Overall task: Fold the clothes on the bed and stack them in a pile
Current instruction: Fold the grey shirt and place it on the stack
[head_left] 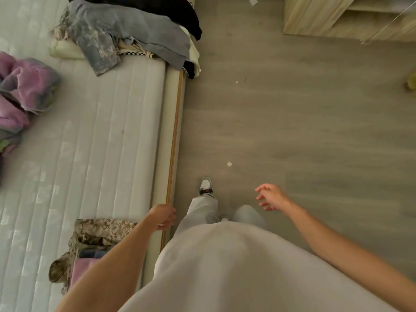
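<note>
I stand on the floor beside the white mattress [94, 140]. A heap of unfolded clothes lies at its far corner: a grey garment [135, 32] on top, a black one [173, 12] behind it, pale and checkered pieces beneath. A crumpled purple garment [27, 86] sits at the bed's left. A folded pile topped by a camouflage piece [96, 235] lies near me, partly hidden by my left forearm. My left hand [163, 216] hangs over the bed's edge, fingers loosely curled, holding nothing. My right hand [270, 197] floats over the floor, fingers spread, empty.
A wooden strip [173, 143] runs along the bed frame's edge. Grey plank floor [292, 120] stretches to the right with small white scraps on it. A light wooden cabinet [326, 16] stands at the top right. My feet in sneakers [206, 186] are close to the bed.
</note>
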